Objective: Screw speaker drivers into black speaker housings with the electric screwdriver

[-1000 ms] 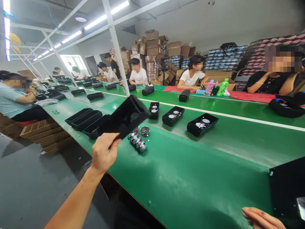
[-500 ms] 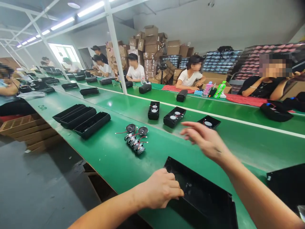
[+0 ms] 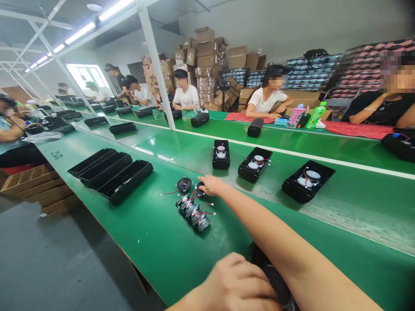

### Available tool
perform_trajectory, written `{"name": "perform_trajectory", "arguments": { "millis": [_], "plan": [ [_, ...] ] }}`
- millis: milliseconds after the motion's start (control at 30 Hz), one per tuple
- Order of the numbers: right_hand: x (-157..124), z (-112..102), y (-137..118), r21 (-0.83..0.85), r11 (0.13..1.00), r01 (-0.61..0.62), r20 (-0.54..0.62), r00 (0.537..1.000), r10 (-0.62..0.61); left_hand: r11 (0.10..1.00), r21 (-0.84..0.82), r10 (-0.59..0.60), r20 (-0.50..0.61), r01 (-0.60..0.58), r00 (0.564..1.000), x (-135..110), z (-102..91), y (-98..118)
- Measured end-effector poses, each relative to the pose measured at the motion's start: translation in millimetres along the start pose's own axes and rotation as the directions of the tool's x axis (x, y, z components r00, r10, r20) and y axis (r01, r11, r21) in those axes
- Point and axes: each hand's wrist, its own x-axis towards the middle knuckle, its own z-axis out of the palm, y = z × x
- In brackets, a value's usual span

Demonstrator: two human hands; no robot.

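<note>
My right hand (image 3: 212,185) reaches out over the green bench, its fingers closed on the edge of a small round speaker (image 3: 200,189). Beside it lies another speaker (image 3: 184,184), cone up, with a red wire. Just nearer, a row of several speakers (image 3: 193,212) rests on edge, their red leads and white plugs loose. My left hand (image 3: 241,283) is closed around the near edge of a black speaker housing (image 3: 275,276). Most of that housing is hidden beneath my right forearm and left hand.
Open black housings (image 3: 125,181) stand left on the bench (image 3: 155,250). Several housings with fitted speakers (image 3: 308,179) lie on the strip beyond. Co-workers (image 3: 186,95) sit across it. A white post (image 3: 157,65) rises in the middle; cartons (image 3: 205,52) are stacked behind.
My right hand has moved left and forward from above the bench to the loose speakers. The third fitted housing now shows fully. My left hand stays on its housing, lower in view.
</note>
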Motion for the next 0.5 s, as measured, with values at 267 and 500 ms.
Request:
{"name": "perform_trajectory", "arguments": {
  "millis": [267, 500],
  "plan": [
    [-9, 0, 19, 0.215, 0.948, -0.233, 0.183, 0.964, 0.195, 0.328, 0.384, -0.894, -0.169, 0.863, 0.415, -4, -149.0, -170],
    [-51, -1, 44, 0.598, 0.683, -0.420, 0.183, 0.901, 0.394, 0.025, 0.608, -0.995, 0.093, 0.794, -0.040, 9, -140.0, -261]
  ]
}}
